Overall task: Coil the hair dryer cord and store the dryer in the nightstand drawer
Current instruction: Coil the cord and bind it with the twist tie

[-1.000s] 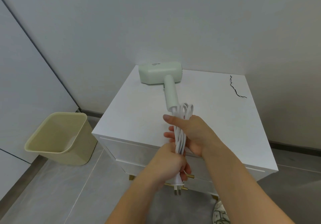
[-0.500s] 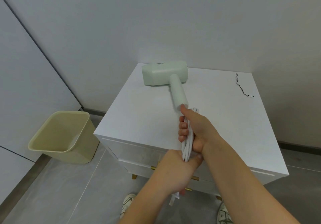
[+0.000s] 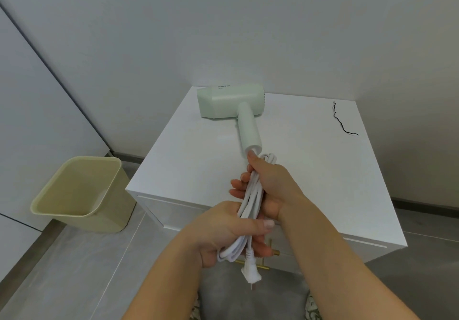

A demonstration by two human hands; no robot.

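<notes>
Both your left grip [image 3: 223,232] and right grip [image 3: 273,183] clasp the looped white cord [image 3: 253,194]; the pale green hair dryer [image 3: 231,103] lies beyond the right, handle [image 3: 248,128] toward it.

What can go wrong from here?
1. The left hand and right hand both grip the cord while the drawer is shut; freeing one may let loops spring loose.
2. The plug dangles near the handle and may snag.
3. Tugging the cord could drag the dryer off the nightstand.
</notes>
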